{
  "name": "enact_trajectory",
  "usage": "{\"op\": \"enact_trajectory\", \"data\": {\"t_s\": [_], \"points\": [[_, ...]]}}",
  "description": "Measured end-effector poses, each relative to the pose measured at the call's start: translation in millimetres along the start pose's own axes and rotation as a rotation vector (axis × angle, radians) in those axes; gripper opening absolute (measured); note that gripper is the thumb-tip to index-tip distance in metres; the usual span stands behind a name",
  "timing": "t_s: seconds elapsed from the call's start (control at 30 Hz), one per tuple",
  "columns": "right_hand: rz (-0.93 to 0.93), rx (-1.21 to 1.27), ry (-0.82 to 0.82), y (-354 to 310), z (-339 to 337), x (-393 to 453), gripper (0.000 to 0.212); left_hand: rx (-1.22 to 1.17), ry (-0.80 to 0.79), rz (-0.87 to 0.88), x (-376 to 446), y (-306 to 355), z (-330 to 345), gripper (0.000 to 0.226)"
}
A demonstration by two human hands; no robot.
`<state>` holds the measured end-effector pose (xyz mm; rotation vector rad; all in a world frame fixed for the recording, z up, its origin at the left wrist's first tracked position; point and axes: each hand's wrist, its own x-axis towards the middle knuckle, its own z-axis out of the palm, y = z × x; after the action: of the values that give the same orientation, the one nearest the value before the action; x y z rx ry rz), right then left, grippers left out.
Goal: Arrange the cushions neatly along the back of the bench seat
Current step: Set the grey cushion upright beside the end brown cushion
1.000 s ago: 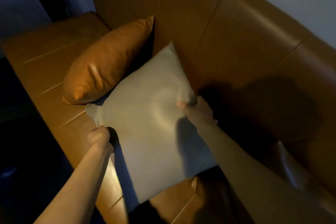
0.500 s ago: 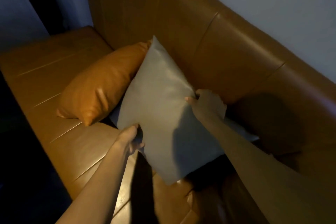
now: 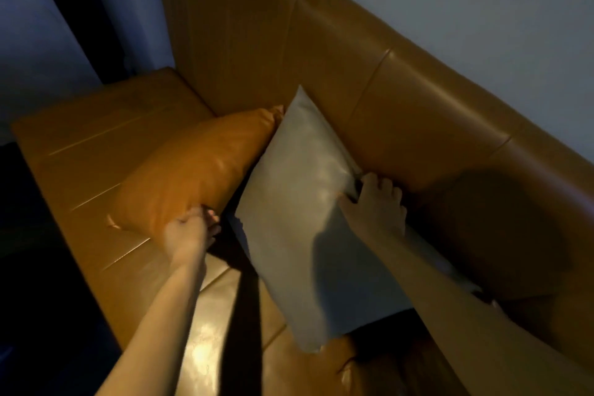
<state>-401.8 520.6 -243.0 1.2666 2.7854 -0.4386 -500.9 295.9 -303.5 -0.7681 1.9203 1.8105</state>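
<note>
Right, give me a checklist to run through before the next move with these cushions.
1. Grey cushion propped against the backrest: ok.
2. Right hand gripping the grey cushion's upper edge: ok.
3. Left hand on the orange cushion, at its near edge: ok; firm grip: cannot tell.
4. Orange cushion upright along the backrest: not ok, it slopes down across the seat.
5. Cushions side by side without overlap: not ok, the grey corner covers the orange one's far corner.
</note>
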Motion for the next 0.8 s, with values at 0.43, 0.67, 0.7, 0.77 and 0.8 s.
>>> {"op": "enact_trajectory", "data": {"t_s": [0.43, 0.67, 0.7, 0.77, 0.8], "points": [[0.017, 0.072, -0.047, -8, 0, 7, 0.062, 0.935, 0.090, 0.399, 39, 16, 7, 0.085], [0.018, 0.059, -0.029, -8, 4, 6, 0.065, 1.052, 0.068, 0.434, 44, -2, 12, 0.093], [0.010, 0.052, -0.057, -7, 1, 8, 0.066, 1.059, 0.069, 0.455, 46, -1, 11, 0.084], [-0.033, 0.045, -0.094, -5, -11, 16, 0.068, 1.084, 0.110, 0.521, 49, 8, 5, 0.064], [-0.077, 0.063, -0.081, -5, -19, 21, 0.067, 1.091, 0.154, 0.558, 50, 17, 2, 0.055]]}}
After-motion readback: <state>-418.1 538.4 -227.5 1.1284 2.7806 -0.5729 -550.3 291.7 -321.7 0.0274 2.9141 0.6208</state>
